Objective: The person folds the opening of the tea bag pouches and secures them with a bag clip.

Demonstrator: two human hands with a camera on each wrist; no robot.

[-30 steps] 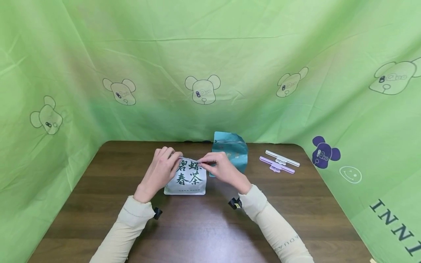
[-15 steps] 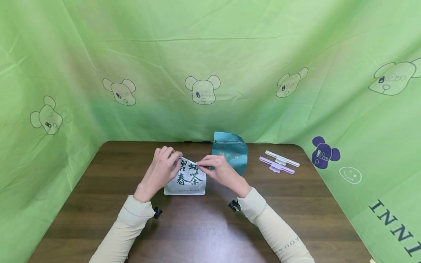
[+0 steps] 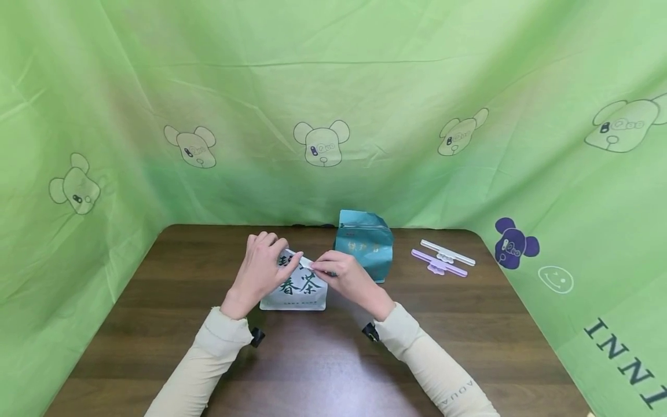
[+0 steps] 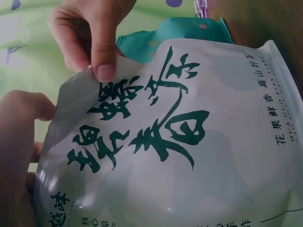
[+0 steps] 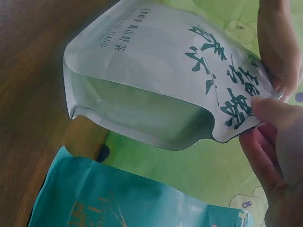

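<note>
A white tea bag (image 3: pixel 297 298) with large green characters stands on the table before the person. My left hand (image 3: pixel 260 266) holds its upper left part, fingers behind the top edge and thumb stretched toward the other hand. With thumb and fingers, my right hand (image 3: pixel 344 275) pinches the upper right corner, where the top edge slants down. In the left wrist view the right thumb (image 4: pixel 104 66) presses on the bag's printed front. The right wrist view shows the bag's pale side gusset (image 5: pixel 142 111), spread wide. The left fingertips are partly hidden behind the bag.
Just behind the right hand stands a teal pouch (image 3: pixel 365 249) with gold print. Farther right lie a white sealing clip (image 3: pixel 461 256) and a purple sealing clip (image 3: pixel 450 267). A green printed curtain (image 3: pixel 323 197) closes off the back and sides of the brown table (image 3: pixel 323 370).
My right hand has moved slightly down with the bag's top right corner, which now slants lower. The left thumb has swung out to the right along the top edge.
</note>
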